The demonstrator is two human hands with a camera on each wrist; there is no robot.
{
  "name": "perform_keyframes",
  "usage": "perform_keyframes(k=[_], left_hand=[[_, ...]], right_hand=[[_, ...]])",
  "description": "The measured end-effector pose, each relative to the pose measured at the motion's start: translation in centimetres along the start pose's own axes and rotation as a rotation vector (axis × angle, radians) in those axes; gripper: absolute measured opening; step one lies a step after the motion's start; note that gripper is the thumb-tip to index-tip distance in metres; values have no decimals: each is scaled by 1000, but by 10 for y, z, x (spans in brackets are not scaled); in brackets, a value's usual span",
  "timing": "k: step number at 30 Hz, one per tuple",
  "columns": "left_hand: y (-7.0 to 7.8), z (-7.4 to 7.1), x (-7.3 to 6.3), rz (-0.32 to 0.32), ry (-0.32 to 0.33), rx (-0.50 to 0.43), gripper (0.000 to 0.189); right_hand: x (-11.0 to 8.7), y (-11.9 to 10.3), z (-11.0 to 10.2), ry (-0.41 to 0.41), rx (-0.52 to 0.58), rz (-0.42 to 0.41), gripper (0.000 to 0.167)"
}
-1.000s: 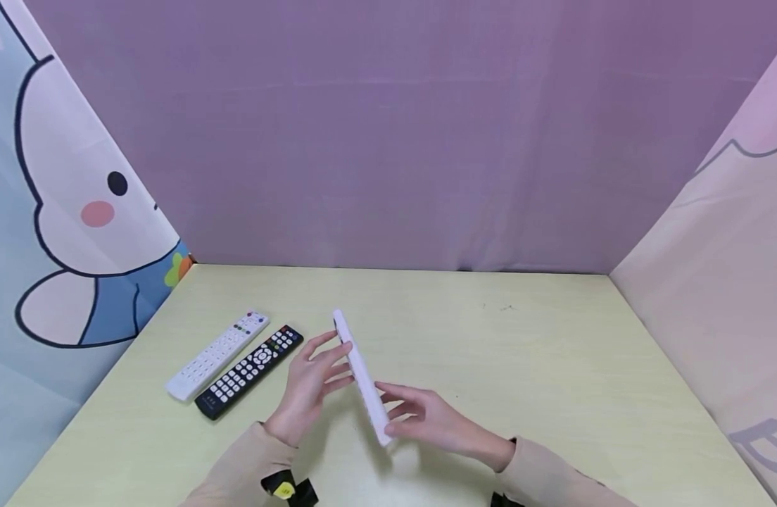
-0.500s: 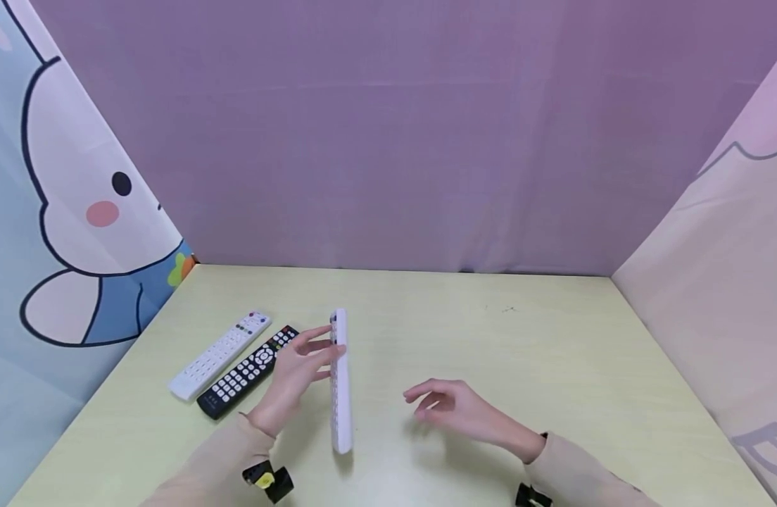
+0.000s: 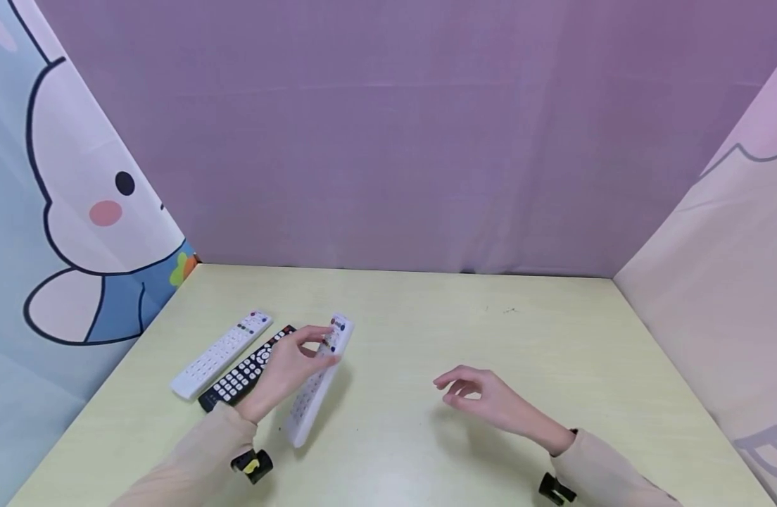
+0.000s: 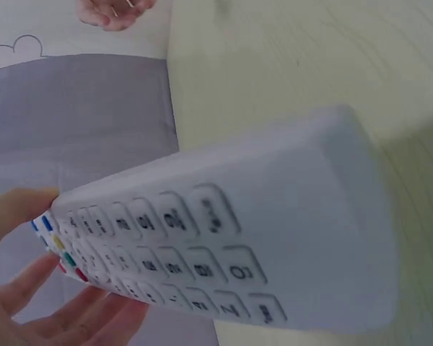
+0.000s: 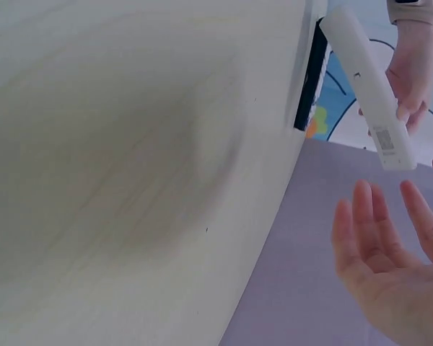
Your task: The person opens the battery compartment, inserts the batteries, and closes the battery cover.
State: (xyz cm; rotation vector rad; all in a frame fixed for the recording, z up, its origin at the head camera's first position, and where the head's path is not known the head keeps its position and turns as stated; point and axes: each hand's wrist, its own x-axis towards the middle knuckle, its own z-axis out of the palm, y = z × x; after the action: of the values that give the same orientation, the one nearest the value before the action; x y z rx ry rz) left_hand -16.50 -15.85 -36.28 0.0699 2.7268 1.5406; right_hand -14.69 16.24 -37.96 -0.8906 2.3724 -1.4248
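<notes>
My left hand (image 3: 289, 366) pinches a white remote control (image 3: 319, 387) near its far end, where the coloured buttons are. The remote is tilted, its button face turned to the left, and a shadow lies on the table beside it. In the left wrist view the remote's numbered keys (image 4: 202, 270) fill the middle. The right wrist view shows its plain back (image 5: 368, 86) with a small label. My right hand (image 3: 490, 401) hovers over the table to the right, fingers loosely bent, holding nothing.
Left of the held remote a black remote control (image 3: 239, 380) lies slantwise, partly covered by my left hand. Beside it, further left, lies another white remote control (image 3: 220, 355). The pale table (image 3: 521, 331) ends at a purple cloth wall (image 3: 388, 141) behind.
My right hand has let go of the white remote and moved away to the right. The left hand has carried the remote leftward and turned its buttons into view.
</notes>
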Motion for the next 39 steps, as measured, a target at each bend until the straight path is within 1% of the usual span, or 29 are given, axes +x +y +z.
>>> perform_keyframes(k=[3, 5, 9, 14, 16, 18, 21, 25, 31, 39], left_hand=[[-2, -2, 1, 17, -18, 95, 45], [-3, -3, 1, 39, -28, 166, 45], [-6, -3, 2, 112, -46, 288, 43], [-12, -3, 2, 205, -68, 435, 43], [-16, -3, 2, 237, -72, 490, 44], [-19, -2, 3, 253, -80, 528, 44], [-23, -1, 5, 249, -98, 554, 44], [-27, 1, 8, 234, -116, 579, 44], [-33, 4, 11, 236, -114, 616, 45], [-39, 9, 16, 203, -150, 635, 44]], right_hand=[[-2, 3, -3, 32, -43, -12, 22], [-3, 6, -5, 52, -85, -28, 21], [-6, 13, -9, 106, -209, -67, 19], [-9, 21, -13, 169, -381, -88, 19], [-10, 23, -15, 181, -426, -90, 19], [-11, 25, -16, 187, -460, -93, 19], [-12, 27, -17, 194, -482, -111, 18], [-13, 28, -18, 201, -483, -128, 17], [-13, 30, -20, 203, -501, -109, 17], [-14, 33, -21, 214, -494, -113, 18]])
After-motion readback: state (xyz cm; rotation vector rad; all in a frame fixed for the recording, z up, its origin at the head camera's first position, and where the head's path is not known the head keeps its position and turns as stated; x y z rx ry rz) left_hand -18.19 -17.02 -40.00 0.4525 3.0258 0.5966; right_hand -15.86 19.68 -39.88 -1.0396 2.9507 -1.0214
